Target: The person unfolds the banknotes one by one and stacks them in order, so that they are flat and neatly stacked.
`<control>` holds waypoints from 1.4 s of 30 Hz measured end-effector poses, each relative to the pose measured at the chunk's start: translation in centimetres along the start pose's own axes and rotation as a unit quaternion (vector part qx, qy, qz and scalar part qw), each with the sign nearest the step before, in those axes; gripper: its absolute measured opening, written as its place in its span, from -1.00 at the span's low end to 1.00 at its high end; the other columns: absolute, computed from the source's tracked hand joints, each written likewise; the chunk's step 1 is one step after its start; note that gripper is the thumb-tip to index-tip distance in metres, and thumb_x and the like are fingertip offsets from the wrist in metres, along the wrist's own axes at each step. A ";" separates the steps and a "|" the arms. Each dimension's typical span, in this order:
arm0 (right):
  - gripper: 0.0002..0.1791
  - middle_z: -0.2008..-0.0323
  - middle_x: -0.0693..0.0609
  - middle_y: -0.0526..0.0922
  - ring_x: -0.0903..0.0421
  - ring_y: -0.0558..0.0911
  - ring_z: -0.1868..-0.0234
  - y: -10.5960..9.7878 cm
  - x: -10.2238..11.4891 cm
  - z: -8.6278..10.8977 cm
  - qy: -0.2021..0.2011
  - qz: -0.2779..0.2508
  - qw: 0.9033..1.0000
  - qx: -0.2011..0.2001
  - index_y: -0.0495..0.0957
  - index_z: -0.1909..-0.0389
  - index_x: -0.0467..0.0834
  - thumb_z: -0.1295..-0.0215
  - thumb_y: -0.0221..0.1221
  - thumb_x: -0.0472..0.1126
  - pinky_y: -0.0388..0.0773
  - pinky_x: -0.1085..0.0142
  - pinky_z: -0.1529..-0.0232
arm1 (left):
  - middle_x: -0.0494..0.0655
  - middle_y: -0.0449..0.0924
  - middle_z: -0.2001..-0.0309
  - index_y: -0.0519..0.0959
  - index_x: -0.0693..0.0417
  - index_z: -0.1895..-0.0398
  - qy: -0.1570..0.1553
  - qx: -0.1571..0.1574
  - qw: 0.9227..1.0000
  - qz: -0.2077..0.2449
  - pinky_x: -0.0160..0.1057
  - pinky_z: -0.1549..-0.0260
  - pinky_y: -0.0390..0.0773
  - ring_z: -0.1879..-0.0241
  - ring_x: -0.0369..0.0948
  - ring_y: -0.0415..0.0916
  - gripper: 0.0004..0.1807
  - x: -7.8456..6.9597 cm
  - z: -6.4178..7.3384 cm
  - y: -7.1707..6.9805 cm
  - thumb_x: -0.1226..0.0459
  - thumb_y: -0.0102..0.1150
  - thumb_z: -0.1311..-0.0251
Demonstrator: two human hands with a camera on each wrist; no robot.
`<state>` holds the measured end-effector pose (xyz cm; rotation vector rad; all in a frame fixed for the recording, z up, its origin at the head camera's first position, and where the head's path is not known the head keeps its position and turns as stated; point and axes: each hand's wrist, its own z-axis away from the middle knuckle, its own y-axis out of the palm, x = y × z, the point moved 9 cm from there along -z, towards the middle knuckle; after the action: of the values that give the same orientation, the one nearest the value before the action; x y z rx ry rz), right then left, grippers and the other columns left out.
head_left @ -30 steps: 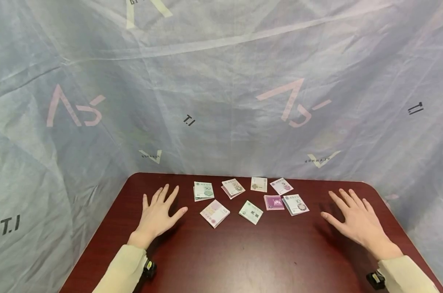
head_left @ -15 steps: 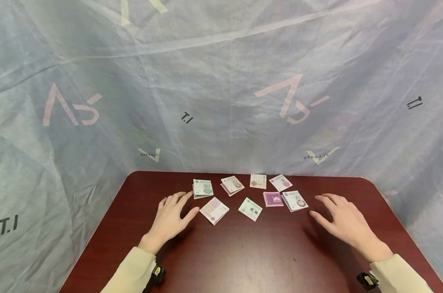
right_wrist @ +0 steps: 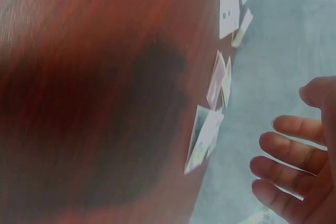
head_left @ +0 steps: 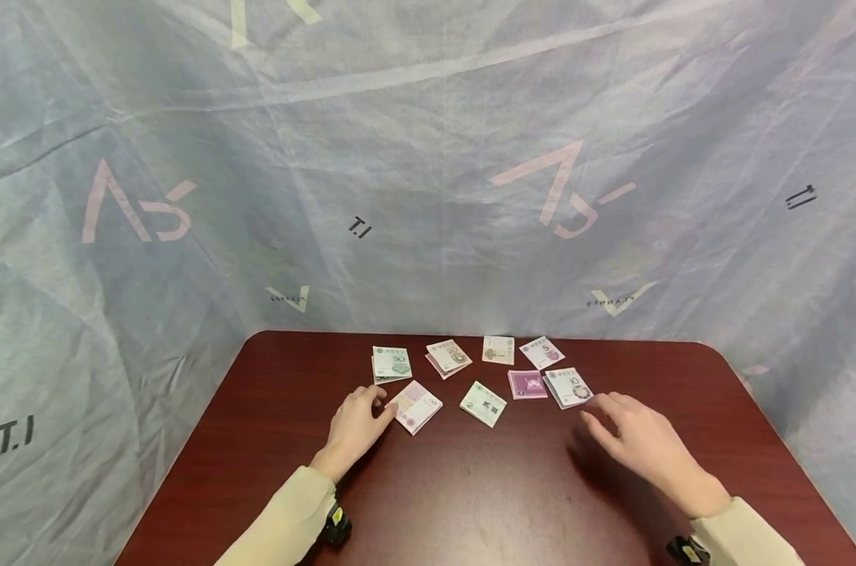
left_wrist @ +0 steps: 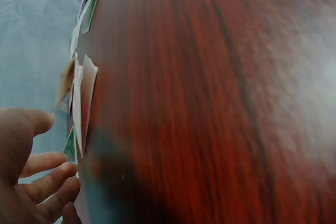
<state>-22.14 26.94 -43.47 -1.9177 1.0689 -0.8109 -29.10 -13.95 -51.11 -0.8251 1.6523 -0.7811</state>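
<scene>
Folded banknotes lie in two loose rows on the dark red table. My left hand is beside the left corner of the folded 100 note, thumb tip right at its edge. In the left wrist view, thumb and loosely bent fingers stand apart with nothing between them. Just behind that hand lies the green 50 note. My right hand hovers above the table, fingertips close to the front right corner of the blue-grey 10 note. The right wrist view shows its relaxed fingers holding nothing.
Between the hands are a green 2 note and a purple note. Farther back lie a brownish 20 note, a 1 note and a 5 note. Grey cloth hangs behind the table.
Both hands have moved inward towards the notes, the left to the 100 note and the right to the 10 note. Their spread fingers have drawn together and bent. The notes stay in place.
</scene>
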 end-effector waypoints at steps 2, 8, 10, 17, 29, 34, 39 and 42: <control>-0.83 0.44 0.17 0.56 0.20 0.48 0.45 0.6 0.6 0.0 -0.004 -0.006 1.000 0.004 0.64 0.29 -0.03 -0.16 0.43 -0.16 0.49 0.15 0.49 | -0.13 0.60 0.25 0.68 0.04 0.09 -0.009 0.003 1.000 0.006 -0.03 0.31 0.56 0.30 -0.15 0.56 -0.73 0.1 -0.1 0.5 0.10 0.40 -0.25; -0.82 0.39 0.18 0.60 0.19 0.53 0.41 2.0 2.1 0.3 -0.016 -0.017 1.000 0.000 0.67 0.27 0.00 -0.13 0.47 -0.15 0.51 0.16 0.48 | -0.03 0.61 0.18 0.66 0.03 0.10 -0.017 0.004 1.000 -0.019 0.05 0.37 0.58 0.34 -0.04 0.60 -0.67 -0.2 0.0 1.3 0.08 0.49 -0.17; -0.82 0.38 0.18 0.61 0.20 0.55 0.40 2.3 2.5 0.5 -0.022 -0.019 1.000 -0.004 0.66 0.29 0.02 -0.12 0.47 -0.15 0.52 0.18 0.48 | 0.01 0.60 0.17 0.65 0.05 0.11 -0.023 0.006 0.999 -0.030 0.08 0.38 0.59 0.33 0.03 0.62 -0.64 -0.2 0.1 1.5 0.09 0.52 -0.14; -0.84 0.41 0.21 0.58 0.24 0.53 0.42 3.5 3.2 0.7 -0.027 -0.017 0.999 -0.003 0.64 0.32 0.03 -0.14 0.44 -0.12 0.51 0.22 0.50 | 0.03 0.56 0.22 0.61 0.09 0.21 -0.035 0.010 0.998 -0.051 0.12 0.41 0.59 0.31 0.13 0.65 -0.64 -0.3 0.2 1.5 0.10 0.56 -0.11; -0.85 0.31 0.14 0.67 0.10 0.69 0.28 3.8 2.8 0.4 -0.008 -0.018 1.000 0.016 0.68 0.26 0.02 -0.20 0.44 -0.11 0.62 0.10 0.39 | 0.00 0.50 0.30 0.53 0.09 0.24 -0.057 0.018 0.996 -0.064 0.12 0.42 0.56 0.33 0.12 0.63 -0.60 -0.5 -0.5 1.4 0.10 0.56 -0.12; -0.87 0.30 0.17 0.68 0.13 0.68 0.27 3.6 2.8 0.1 0.006 -0.030 0.999 0.026 0.68 0.27 0.05 -0.21 0.44 -0.14 0.62 0.11 0.35 | -0.05 0.56 0.30 0.52 0.05 0.19 -0.075 0.023 0.996 -0.040 0.07 0.43 0.54 0.35 0.08 0.63 -0.62 -0.5 -0.8 1.5 0.12 0.54 -0.13; -0.89 0.30 0.18 0.68 0.15 0.68 0.26 3.8 2.7 0.1 0.018 -0.035 0.999 0.036 0.68 0.26 0.06 -0.25 0.42 -0.12 0.63 0.11 0.34 | -0.14 0.63 0.34 0.52 -0.01 0.19 -0.101 0.026 0.995 -0.007 0.03 0.44 0.50 0.37 0.01 0.63 -0.66 0.2 -0.8 1.8 0.16 0.52 -0.13; -0.89 0.28 0.17 0.69 0.14 0.69 0.25 3.9 2.7 0.2 0.023 -0.038 0.998 0.040 0.69 0.23 0.05 -0.27 0.41 -0.11 0.63 0.09 0.33 | -0.16 0.66 0.35 0.53 -0.02 0.23 -0.120 0.035 0.992 0.031 0.01 0.43 0.49 0.36 -0.03 0.62 -0.73 1.1 -0.9 1.9 0.21 0.47 -0.12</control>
<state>-22.25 23.25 -46.55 -1.8892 0.9810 -0.9314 -30.46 -13.75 -53.05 -0.7822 1.4225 -0.6663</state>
